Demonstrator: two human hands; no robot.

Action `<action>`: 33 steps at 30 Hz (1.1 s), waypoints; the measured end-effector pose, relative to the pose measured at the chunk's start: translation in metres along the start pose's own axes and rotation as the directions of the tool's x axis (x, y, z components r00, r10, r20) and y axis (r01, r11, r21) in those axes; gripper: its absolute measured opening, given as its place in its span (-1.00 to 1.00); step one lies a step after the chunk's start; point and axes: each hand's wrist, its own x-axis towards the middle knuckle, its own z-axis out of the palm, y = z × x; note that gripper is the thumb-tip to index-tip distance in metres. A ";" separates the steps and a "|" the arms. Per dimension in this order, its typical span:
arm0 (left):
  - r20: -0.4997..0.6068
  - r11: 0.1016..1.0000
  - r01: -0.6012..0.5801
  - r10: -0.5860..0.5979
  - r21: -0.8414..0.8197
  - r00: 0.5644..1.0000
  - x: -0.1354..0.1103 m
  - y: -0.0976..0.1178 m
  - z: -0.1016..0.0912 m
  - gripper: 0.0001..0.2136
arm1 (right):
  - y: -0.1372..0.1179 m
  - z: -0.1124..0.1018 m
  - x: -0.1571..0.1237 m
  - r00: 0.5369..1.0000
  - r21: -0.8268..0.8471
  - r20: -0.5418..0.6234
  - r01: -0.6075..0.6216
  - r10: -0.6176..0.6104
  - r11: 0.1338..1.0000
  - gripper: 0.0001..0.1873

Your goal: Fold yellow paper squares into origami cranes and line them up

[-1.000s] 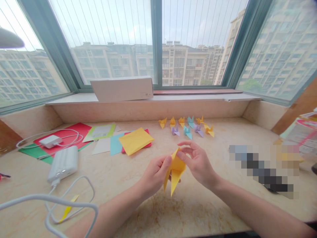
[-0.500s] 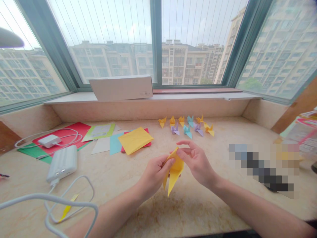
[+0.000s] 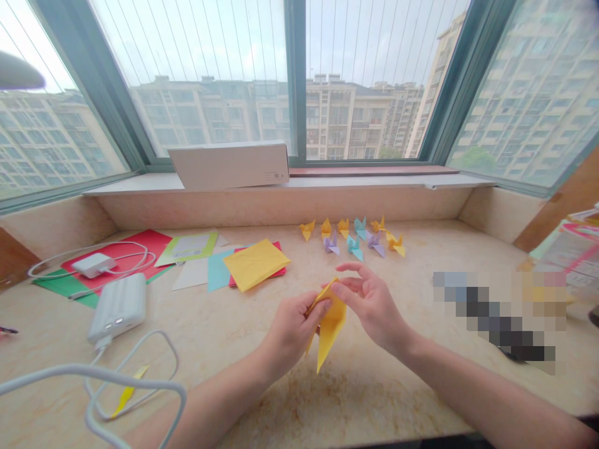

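Above the marble desk I hold a half-folded yellow origami piece between both hands, its long point hanging down. My left hand is closed, thumb and fingers pinching the paper's left upper edge. My right hand pinches the upper right part with thumb and forefinger, the other fingers spread. Beyond them stands a row of several finished paper cranes in yellow, purple and blue.
A stack of coloured paper sheets lies to the left of centre. Farther left are a white power bank, a charger on red and green sheets, and white cables. A white box sits on the windowsill. A blurred patch covers the right.
Both hands and the yellow piece shifted slightly; the left thumb slid up along the paper's upper edge and the top flap has been pressed flatter.
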 end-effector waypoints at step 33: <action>-0.253 0.986 -0.146 0.122 -0.079 0.960 0.003 0.014 -0.002 -0.77 | 0.005 0.008 -0.007 0.991 -0.233 0.134 0.026 0.006 0.972 -0.64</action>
